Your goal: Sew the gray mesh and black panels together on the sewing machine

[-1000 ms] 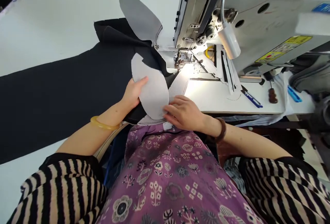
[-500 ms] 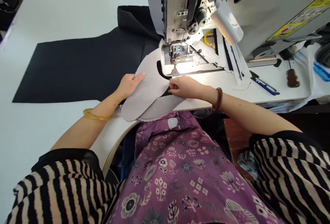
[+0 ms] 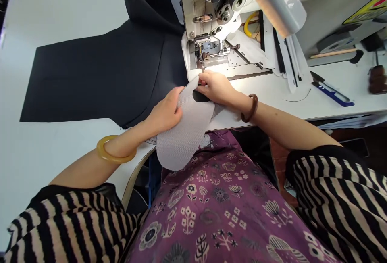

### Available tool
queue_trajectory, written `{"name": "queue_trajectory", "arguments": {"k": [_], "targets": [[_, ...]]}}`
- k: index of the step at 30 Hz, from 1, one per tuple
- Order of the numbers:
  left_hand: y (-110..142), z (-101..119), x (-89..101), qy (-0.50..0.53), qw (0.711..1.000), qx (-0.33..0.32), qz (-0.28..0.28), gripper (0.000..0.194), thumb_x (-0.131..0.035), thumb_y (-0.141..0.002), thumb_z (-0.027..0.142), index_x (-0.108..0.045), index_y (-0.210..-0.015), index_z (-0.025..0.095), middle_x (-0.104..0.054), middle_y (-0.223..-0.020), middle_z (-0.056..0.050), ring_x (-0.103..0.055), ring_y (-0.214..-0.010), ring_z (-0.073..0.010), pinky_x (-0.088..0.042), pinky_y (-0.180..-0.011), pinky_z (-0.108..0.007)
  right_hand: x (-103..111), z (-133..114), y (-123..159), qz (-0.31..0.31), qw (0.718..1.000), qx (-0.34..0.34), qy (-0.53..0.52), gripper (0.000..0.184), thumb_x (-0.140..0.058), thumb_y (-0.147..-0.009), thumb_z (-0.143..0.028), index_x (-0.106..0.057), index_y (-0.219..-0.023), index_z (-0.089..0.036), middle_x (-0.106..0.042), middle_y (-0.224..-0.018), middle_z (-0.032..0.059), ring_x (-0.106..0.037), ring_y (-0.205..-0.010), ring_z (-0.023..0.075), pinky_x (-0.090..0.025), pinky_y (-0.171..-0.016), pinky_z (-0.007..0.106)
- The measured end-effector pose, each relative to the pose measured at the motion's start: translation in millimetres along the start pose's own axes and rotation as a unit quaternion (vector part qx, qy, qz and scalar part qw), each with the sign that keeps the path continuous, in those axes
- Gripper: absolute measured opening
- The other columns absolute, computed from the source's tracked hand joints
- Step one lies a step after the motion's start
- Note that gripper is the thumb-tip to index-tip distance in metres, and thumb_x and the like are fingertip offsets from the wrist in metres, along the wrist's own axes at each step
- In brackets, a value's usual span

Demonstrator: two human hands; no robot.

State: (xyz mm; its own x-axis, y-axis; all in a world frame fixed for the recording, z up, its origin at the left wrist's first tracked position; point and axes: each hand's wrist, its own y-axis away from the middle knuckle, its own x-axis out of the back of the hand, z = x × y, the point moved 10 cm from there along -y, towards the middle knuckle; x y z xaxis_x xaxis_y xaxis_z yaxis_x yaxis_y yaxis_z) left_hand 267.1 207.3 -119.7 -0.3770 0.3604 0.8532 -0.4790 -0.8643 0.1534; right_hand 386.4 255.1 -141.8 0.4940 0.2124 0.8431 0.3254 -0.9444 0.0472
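Observation:
A light grey mesh fabric piece (image 3: pixel 184 142) hangs over the table's front edge, its rounded lower end against the purple apron. My left hand (image 3: pixel 165 111) grips its left edge, thumb on top. At the upper tip, just in front of the needle area, my right hand (image 3: pixel 218 87) pinches the same piece beside a dark opening. The sewing machine (image 3: pixel 211 51) stands right behind my right hand. Dark fabric (image 3: pixel 99 69) spreads over the table to the left, its right part folded up by the machine head; part of it lies under the mesh piece.
A grey lamp (image 3: pixel 278 5) hangs beside the machine head. To the right lie strips of material (image 3: pixel 288 59), blue-handled thread snips (image 3: pixel 332 93), a brown-handled tool (image 3: pixel 377 79) and a loose thread. Yellow-handled scissors (image 3: pixel 250 24) rest behind the strips.
The grey mesh piece has moved off the machine bed toward me and turned more upright. My left hand has moved right, while my right hand has risen to the piece's upper tip.

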Motion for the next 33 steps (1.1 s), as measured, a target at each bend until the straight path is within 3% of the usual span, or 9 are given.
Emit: {"name": "queue_trajectory", "arguments": {"k": [4,6,9,13,15,18,25,29,33], "targets": [[-23.4,15.6,5.0,-0.161,0.984,-0.08,0.018,0.023,-0.053,-0.09,0.03,-0.061,-0.107,0.016,-0.06,-0.118,-0.012,-0.059,-0.104,-0.0257,-0.054,-0.086,-0.037,-1.6,-3.2,0.3,-0.022,0.999,-0.012,0.048,0.024,-0.047,-0.088,-0.016,-0.063,-0.105,-0.016,-0.063,-0.11,0.0095,-0.057,-0.085,0.02,-0.037,-0.069,0.03],[-34.9,25.2,11.0,-0.157,0.977,-0.136,0.038,0.026,-0.047,-0.096,0.036,-0.062,-0.091,0.016,-0.061,-0.117,-0.011,-0.06,-0.096,-0.0212,-0.053,-0.087,-0.034,-2.9,-4.7,0.0,-0.038,0.995,-0.014,0.088,0.03,-0.042,-0.091,-0.017,-0.06,-0.114,-0.015,-0.062,-0.116,0.0118,-0.058,-0.083,0.0203,-0.037,-0.067,0.03],[-50.4,29.0,14.7,-0.125,0.974,-0.183,0.045,0.032,-0.038,-0.098,0.03,-0.061,-0.082,0.017,-0.061,-0.12,-0.01,-0.061,-0.091,-0.017,-0.051,-0.086,-0.031,-4.8,-4.9,-3.7,-0.044,0.988,-0.004,0.149,0.037,-0.036,-0.093,-0.013,-0.055,-0.125,-0.014,-0.061,-0.119,0.0143,-0.059,-0.08,0.0205,-0.034,-0.064,0.03],[-70.8,9.3,12.6,-0.126,0.984,-0.117,0.036,0.017,-0.047,-0.091,0.021,-0.059,-0.079,0.018,-0.064,-0.094,-0.008,-0.06,-0.084,-0.0196,-0.05,-0.078,-0.032,-5.2,-8.0,-9.4,-0.019,0.987,0.034,0.159,0.035,-0.032,-0.097,-0.017,-0.056,-0.122,-0.016,-0.063,-0.114,0.0124,-0.061,-0.087,0.0237,-0.031,-0.061,0.031],[-76.9,1.7,13.4,-0.112,0.989,-0.09,0.045,0.007,-0.053,-0.086,0.017,-0.06,-0.088,0.018,-0.062,-0.088,-0.005,-0.06,-0.083,-0.0199,-0.049,-0.078,-0.033,-4.6,-8.6,-10.5,-0.014,0.989,0.041,0.145,0.032,-0.033,-0.1,-0.023,-0.057,-0.119,-0.016,-0.063,-0.114,0.0128,-0.06,-0.091,0.025,-0.031,-0.062,0.032],[-81.8,-1.6,10.3,-0.091,0.991,-0.09,0.041,0.018,-0.055,-0.084,0.015,-0.061,-0.101,0.018,-0.062,-0.093,-0.005,-0.06,-0.087,-0.0204,-0.049,-0.081,-0.033,-2.1,-4.0,-11.3,-0.012,0.995,0.026,0.093,0.026,-0.038,-0.099,-0.023,-0.056,-0.116,-0.015,-0.063,-0.109,0.0119,-0.059,-0.09,0.023,-0.035,-0.067,0.031],[-88.5,-8.3,3.4,-0.061,0.991,-0.109,0.054,0.019,-0.049,-0.089,0.023,-0.067,-0.085,0.017,-0.062,-0.093,-0.006,-0.06,-0.092,-0.023,-0.05,-0.088,-0.039,3.2,9.0,-14.9,0.003,0.993,0.007,-0.12,0.018,-0.052,-0.087,-0.017,-0.054,-0.104,-0.018,-0.063,-0.087,0.001,-0.054,-0.074,0.0142,-0.04,-0.071,0.028],[-94.1,-10.0,4.9,-0.061,0.991,-0.097,0.072,0.016,-0.051,-0.089,0.025,-0.066,-0.092,0.019,-0.064,-0.098,-0.007,-0.061,-0.096,-0.0241,-0.051,-0.087,-0.039,9.4,17.4,-22.5,0.008,0.993,-0.049,-0.107,0.019,-0.055,-0.08,-0.014,-0.056,-0.099,-0.019,-0.064,-0.085,0.0013,-0.056,-0.075,0.0161,-0.043,-0.07,0.029],[-92.0,1.3,10.8,-0.119,0.981,-0.112,0.103,0.023,-0.048,-0.091,0.023,-0.061,-0.109,0.018,-0.06,-0.121,-0.013,-0.058,-0.112,-0.0296,-0.048,-0.098,-0.046,13.8,22.2,-36.8,-0.009,0.994,-0.094,-0.054,0.016,-0.056,-0.075,-0.01,-0.056,-0.09,-0.018,-0.065,-0.085,0.0036,-0.058,-0.076,0.0188,-0.046,-0.073,0.032]]}}
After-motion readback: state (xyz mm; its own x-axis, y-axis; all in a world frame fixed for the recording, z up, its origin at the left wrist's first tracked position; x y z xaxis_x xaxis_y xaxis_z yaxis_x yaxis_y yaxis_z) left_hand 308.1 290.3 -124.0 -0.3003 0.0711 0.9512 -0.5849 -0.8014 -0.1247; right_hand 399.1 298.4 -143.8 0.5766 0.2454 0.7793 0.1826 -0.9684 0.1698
